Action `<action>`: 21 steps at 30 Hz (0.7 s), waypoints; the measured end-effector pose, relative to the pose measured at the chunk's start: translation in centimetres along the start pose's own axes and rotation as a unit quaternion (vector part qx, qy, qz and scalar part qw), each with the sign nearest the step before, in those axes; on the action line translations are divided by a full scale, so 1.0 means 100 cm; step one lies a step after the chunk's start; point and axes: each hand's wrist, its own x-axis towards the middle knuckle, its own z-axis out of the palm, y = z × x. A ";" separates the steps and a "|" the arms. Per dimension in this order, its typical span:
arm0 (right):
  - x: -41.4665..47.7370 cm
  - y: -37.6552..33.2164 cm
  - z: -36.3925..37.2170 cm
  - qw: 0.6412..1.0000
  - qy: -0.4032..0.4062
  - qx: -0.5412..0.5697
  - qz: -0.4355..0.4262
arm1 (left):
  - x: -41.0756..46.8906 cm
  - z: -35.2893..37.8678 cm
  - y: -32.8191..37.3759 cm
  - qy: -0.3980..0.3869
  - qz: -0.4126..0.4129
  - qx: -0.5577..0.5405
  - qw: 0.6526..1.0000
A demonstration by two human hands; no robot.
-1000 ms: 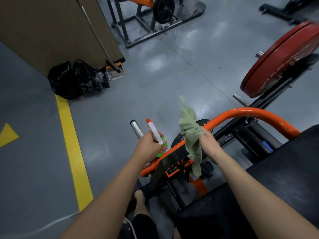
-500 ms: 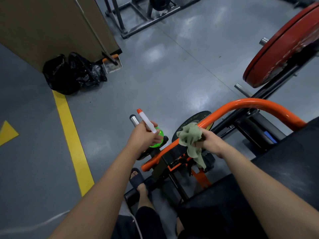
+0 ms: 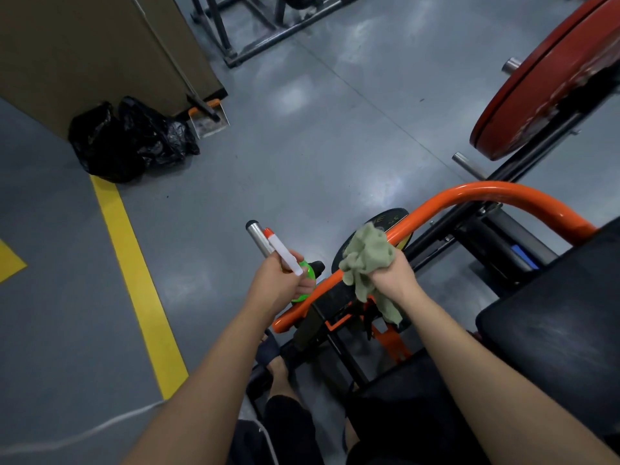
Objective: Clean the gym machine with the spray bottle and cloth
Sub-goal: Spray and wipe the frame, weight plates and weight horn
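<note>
Head view puts the crumpled sage-green fabric cloth (image 3: 367, 255) bunched against the orange-painted steel tube bar (image 3: 503, 191) of the gym machine, on its straight run just below the bend. The cloth is soft, light and limp, and 1 loose tail hangs under the bar. Keep it wadded in your palm so it presses evenly and the tail does not snag the black and orange brackets (image 3: 340, 322) beneath.

Your right hand (image 3: 394, 275) is clenched round that wad, holding it on the tube. Just beside it, over the bar's lower end, your left hand (image 3: 278, 283) is wrapped round the small plastic spray bottle (image 3: 285, 255) with its white head, orange tip and green body. It looks light and rigid, probably slick when wet, and is best gripped at the neck. Your 2 hands are near each other but not touching.
</note>
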 end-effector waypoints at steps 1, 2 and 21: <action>-0.007 -0.006 0.001 1.000 0.009 0.014 -0.015 | 0.002 -0.001 -0.003 0.005 -0.006 -0.009 1.000; -0.013 -0.010 0.002 0.999 0.017 0.025 -0.042 | 0.004 -0.001 -0.006 0.012 -0.010 -0.016 1.000; 0.002 0.024 0.020 0.996 0.078 0.021 0.031 | 0.020 0.009 -0.015 -0.011 0.020 0.019 1.000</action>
